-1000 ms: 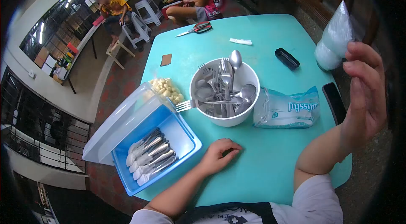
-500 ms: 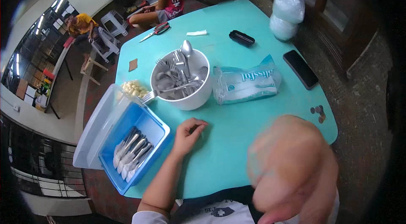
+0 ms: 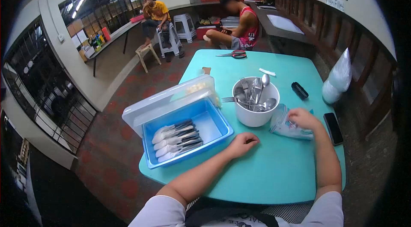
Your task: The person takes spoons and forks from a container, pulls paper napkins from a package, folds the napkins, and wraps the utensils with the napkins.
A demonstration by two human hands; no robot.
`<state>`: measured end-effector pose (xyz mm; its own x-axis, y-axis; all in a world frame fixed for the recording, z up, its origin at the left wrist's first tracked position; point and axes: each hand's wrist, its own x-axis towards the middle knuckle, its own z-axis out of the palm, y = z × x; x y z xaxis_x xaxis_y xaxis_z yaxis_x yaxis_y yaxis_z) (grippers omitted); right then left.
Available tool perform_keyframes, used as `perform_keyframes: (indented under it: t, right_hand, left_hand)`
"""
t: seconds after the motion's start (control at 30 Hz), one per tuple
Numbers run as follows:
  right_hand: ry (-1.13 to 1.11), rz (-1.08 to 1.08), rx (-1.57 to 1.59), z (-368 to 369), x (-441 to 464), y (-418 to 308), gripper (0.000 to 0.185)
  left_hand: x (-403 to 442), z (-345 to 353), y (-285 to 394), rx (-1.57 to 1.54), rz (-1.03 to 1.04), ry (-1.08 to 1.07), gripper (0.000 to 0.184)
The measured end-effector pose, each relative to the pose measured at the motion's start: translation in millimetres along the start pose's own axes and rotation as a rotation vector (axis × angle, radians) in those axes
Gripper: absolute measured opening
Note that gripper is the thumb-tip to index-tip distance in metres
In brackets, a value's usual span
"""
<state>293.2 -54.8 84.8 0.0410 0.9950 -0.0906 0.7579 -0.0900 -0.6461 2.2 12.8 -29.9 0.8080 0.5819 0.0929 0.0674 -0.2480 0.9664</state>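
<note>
My left hand [image 3: 243,144] rests on the table between the blue tub and the white bucket, fingers curled with nothing visible in them. At the right, my right hand [image 3: 305,119] is on the plastic tissue pack [image 3: 286,127], its fingers bent down and closed on the wrapper; the fingertips are partly hidden. Beside the pack, a white bucket [image 3: 252,117] holds a heap of spoons and forks [image 3: 257,96]. The blue tub [image 3: 218,130] contains several cutlery sets [image 3: 175,139] partly wrapped in white tissue. Its clear lid [image 3: 167,103] stands tilted at the back.
Scissors [image 3: 235,54], a white strip [image 3: 267,72], a black case [image 3: 299,91], a phone [image 3: 333,128] and a plastic-wrapped cone [image 3: 337,77] are on the turquoise table [image 3: 265,180]. Peeled garlic-like pieces [image 3: 199,88] show behind the lid. Two people sit beyond the table.
My right hand has gone from close before the camera to the tissue pack. The head view has tilted up and swung left. My left hand stays on the table, still curled.
</note>
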Motion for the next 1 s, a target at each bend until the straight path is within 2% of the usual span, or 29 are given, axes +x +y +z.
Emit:
perform_keyframes:
  t: [0.07, 0.17, 0.27, 0.37, 0.47, 0.57, 0.67, 0.8, 0.9, 1.0]
  right_hand:
    - [-0.091, 0.094, -0.449, 12, -4, -14, 0.016]
    - [0.04, 0.163, -0.748, 35, 1, -2, 0.018]
    - [-0.013, 0.177, -0.756, 32, -4, -25, 0.018]
    - [0.177, 0.025, -0.786, 38, -12, -24, 0.012]
    - [0.345, 0.021, -0.802, 40, 9, 13, 0.01]
    - [0.353, 0.122, -0.699, 25, 9, 22, 0.028]
    - [0.364, 0.14, -0.579, 14, 15, 44, 0.023]
    - [0.235, 0.243, -0.566, 1, 8, 10, 0.02]
    - [0.185, 0.286, -0.507, -2, 5, 14, 0.019]
    - [0.3, 0.109, -0.453, 4, 5, 36, 0.026]
  left_hand:
    - [0, 1, 7, 0.005, 0.031, 0.017, 0.013]
    - [-8, -2, 12, 0.121, 0.033, 0.017, 0.013]
    - [-5, -2, 14, 0.141, 0.078, 0.004, 0.014]
    - [-5, -1, 15, 0.16, 0.098, 0.002, 0.014]
    - [-1, 1, 4, 0.146, 0.097, 0.009, 0.014]
    - [-2, 4, 4, 0.14, 0.089, 0.012, 0.014]
    - [-6, 2, 11, 0.15, 0.075, 0.005, 0.014]
    - [-5, 0, 13, 0.222, 0.132, 0.019, 0.015]
    - [-6, 0, 16, 0.215, 0.159, 0.026, 0.015]
    - [-5, 4, 12, 0.175, 0.111, 0.037, 0.015]
